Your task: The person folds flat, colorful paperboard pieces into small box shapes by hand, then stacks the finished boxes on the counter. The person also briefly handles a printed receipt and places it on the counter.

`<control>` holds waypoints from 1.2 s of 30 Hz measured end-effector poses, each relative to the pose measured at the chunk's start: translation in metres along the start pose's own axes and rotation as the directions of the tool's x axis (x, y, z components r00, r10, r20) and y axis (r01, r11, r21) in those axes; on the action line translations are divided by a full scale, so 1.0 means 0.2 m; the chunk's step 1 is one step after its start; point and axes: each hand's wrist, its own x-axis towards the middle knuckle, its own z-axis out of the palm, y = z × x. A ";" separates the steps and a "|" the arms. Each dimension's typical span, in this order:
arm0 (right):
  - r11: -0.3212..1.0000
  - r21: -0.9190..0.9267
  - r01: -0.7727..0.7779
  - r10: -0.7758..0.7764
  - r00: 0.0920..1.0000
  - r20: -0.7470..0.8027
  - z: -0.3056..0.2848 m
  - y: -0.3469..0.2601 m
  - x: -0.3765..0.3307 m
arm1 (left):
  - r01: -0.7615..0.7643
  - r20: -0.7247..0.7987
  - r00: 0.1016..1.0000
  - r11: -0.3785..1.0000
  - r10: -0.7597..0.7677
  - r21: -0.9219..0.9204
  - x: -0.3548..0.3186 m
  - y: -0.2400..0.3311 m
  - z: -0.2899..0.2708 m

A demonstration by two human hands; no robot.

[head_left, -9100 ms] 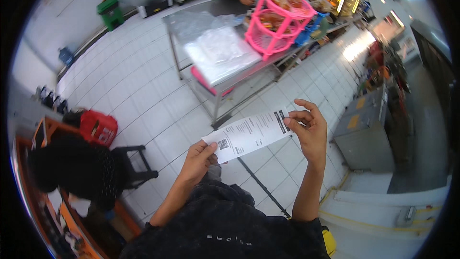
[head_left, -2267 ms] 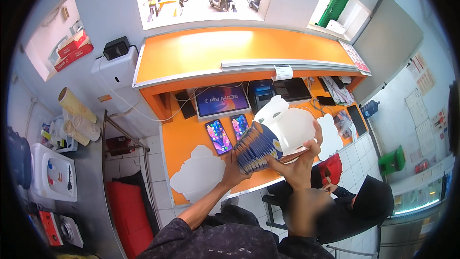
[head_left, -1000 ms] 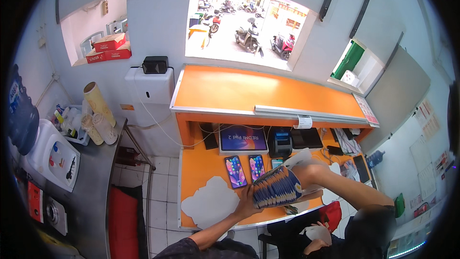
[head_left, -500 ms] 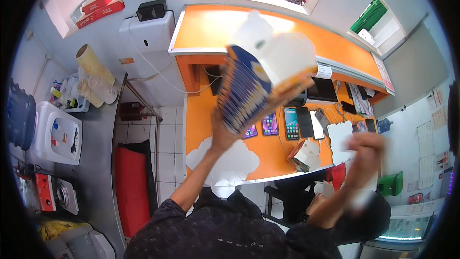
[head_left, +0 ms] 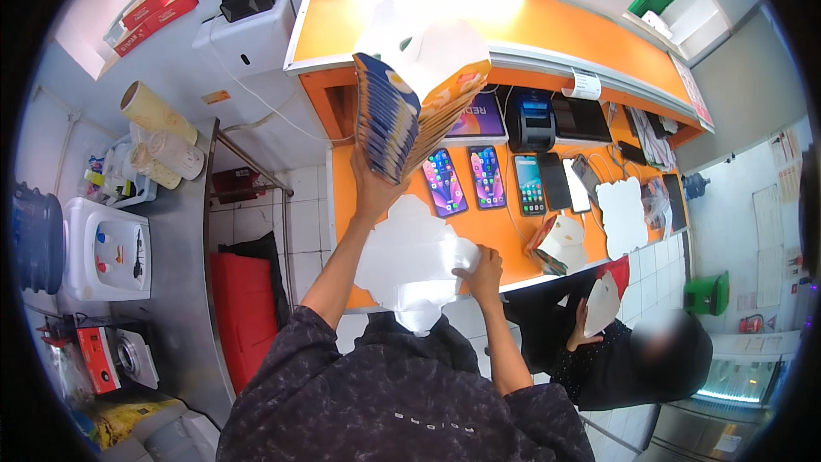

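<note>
My left hand [head_left: 376,192] is closed round the lower end of a thick stack of nested folded paper food boxes [head_left: 386,115]. Blue and orange print covers their outsides, and their white insides face up. Below the stack, a flat white cardboard box blank [head_left: 406,248] with scalloped edges lies at the near edge of the orange counter. My right hand [head_left: 485,274] pinches the right edge of this blank between thumb and fingers.
Several phones [head_left: 489,178] lie across the orange counter [head_left: 505,222], behind a small folded box [head_left: 560,244] and another white blank [head_left: 624,218]. At the right, a seated co-worker's hand [head_left: 584,334] holds a white cardboard piece [head_left: 603,301]. A steel worktop [head_left: 175,248] stands left.
My right hand has come down and left from the air to the white blank's edge. The box stack has moved left and is steadier. The co-worker's white cardboard piece now shows more fully.
</note>
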 end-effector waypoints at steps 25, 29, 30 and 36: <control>0.180 0.984 0.005 -0.045 0.999 0.003 -0.56 -0.25 -0.19 | 0.211 0.477 0.867 0.974 -0.147 -0.083 -0.45 0.37 -0.72; 0.504 0.839 0.206 0.220 0.908 -0.356 -0.65 -0.43 -0.23 | -0.272 0.404 0.855 0.944 0.326 -0.186 -0.40 0.59 -0.84; 0.614 0.767 0.188 0.326 0.824 -0.463 -0.66 -0.49 -0.24 | -0.392 0.336 0.833 0.898 0.439 -0.202 -0.40 0.64 -0.84; -0.309 0.951 0.004 0.169 0.984 0.050 -0.74 -0.73 -0.51 | -0.604 0.284 0.745 0.791 0.604 -0.099 -0.55 0.76 -0.74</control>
